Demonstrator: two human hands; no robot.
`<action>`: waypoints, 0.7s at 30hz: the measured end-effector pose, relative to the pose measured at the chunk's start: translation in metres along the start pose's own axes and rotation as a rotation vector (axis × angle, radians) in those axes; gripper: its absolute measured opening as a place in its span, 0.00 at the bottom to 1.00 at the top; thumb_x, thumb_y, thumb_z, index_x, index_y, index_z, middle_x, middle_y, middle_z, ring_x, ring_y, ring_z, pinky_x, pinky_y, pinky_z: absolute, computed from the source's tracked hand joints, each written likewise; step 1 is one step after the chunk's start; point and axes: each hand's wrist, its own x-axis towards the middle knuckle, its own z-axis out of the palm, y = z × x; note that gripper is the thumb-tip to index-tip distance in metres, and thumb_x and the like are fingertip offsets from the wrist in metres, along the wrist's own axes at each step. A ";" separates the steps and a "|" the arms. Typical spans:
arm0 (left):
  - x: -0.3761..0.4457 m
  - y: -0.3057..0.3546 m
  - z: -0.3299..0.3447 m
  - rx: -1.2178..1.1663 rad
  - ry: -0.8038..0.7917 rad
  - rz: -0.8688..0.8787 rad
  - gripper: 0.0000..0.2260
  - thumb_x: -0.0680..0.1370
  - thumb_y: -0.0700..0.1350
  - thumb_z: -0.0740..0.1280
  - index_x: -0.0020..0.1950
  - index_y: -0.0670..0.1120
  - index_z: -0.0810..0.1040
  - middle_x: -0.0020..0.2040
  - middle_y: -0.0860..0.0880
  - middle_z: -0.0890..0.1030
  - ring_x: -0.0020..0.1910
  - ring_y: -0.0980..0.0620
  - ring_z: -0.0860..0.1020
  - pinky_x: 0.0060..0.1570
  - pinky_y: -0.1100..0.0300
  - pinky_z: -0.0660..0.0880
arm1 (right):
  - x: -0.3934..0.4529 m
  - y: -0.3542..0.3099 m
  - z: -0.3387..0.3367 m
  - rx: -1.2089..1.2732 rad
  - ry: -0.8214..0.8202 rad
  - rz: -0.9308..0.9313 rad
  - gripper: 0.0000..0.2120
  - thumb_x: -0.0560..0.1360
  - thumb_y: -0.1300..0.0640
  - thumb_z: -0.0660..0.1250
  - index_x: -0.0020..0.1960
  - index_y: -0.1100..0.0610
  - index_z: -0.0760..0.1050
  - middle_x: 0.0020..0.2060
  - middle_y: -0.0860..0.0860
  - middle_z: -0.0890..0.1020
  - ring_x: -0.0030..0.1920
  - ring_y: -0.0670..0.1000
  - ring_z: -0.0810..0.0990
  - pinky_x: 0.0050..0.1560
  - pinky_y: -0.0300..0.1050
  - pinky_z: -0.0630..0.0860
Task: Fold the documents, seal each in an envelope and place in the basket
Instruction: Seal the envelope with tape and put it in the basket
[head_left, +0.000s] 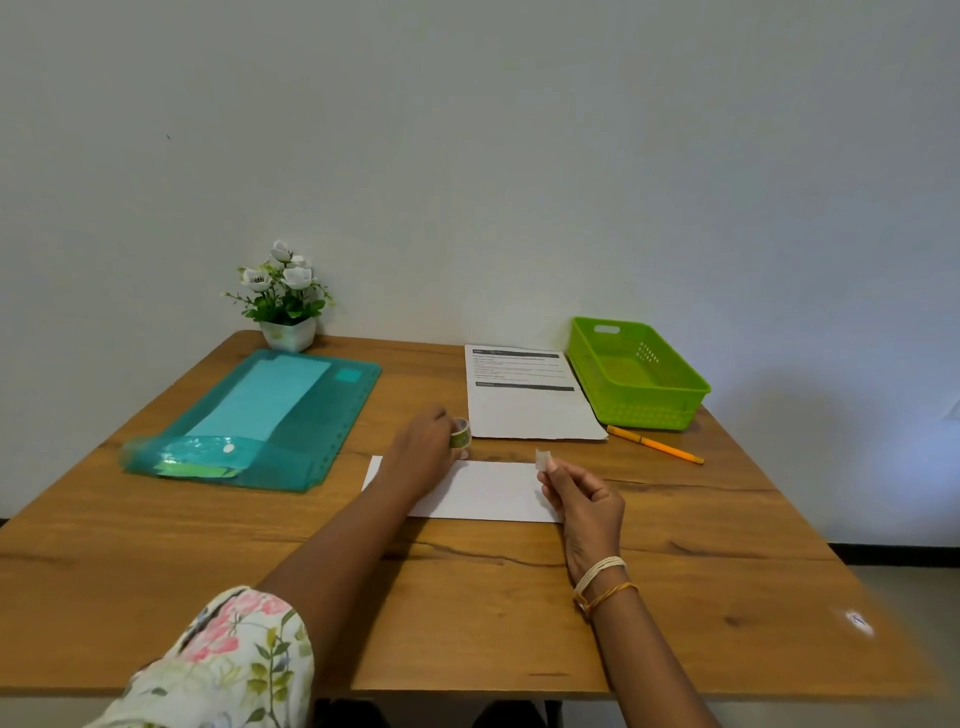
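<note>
Head view: white envelope (483, 491) flat on table (675, 597), near edge; left hand (423, 454) curled on tape roll (460, 432) just beyond it; right hand (584, 501) pinching a cut tape piece (543, 460) above envelope's right end. Advice: set roll aside, pin the flap, centre tape across its edge, press smooth; green basket (691, 389) empty, next document (524, 395) unfolded beside it.

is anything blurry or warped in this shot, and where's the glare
Head view: wide-angle warp bows the table edges; the near end of the teal folder is smeared, its plastic glinting; the left hand holding the tape roll is slightly soft; a bright glare spot sits near the table's right front corner.
</note>
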 end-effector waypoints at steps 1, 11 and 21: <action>0.006 -0.005 -0.001 0.087 -0.023 0.018 0.13 0.76 0.48 0.70 0.58 0.44 0.78 0.53 0.48 0.76 0.47 0.53 0.75 0.46 0.61 0.73 | 0.000 0.001 0.000 -0.008 -0.003 -0.006 0.05 0.72 0.63 0.72 0.45 0.56 0.83 0.39 0.54 0.86 0.42 0.50 0.83 0.40 0.38 0.80; 0.007 0.001 -0.007 0.188 0.062 0.068 0.12 0.77 0.54 0.65 0.52 0.47 0.80 0.58 0.47 0.75 0.57 0.49 0.73 0.61 0.51 0.69 | -0.002 -0.001 0.003 -0.152 -0.014 -0.094 0.05 0.69 0.57 0.75 0.45 0.52 0.85 0.35 0.51 0.85 0.36 0.49 0.80 0.38 0.43 0.79; -0.038 0.031 0.019 -0.255 -0.060 0.064 0.12 0.76 0.55 0.66 0.57 0.52 0.79 0.58 0.55 0.74 0.53 0.56 0.74 0.48 0.63 0.72 | 0.010 -0.002 -0.013 -0.646 -0.099 -0.454 0.08 0.70 0.61 0.74 0.50 0.56 0.84 0.44 0.46 0.85 0.46 0.42 0.83 0.47 0.33 0.78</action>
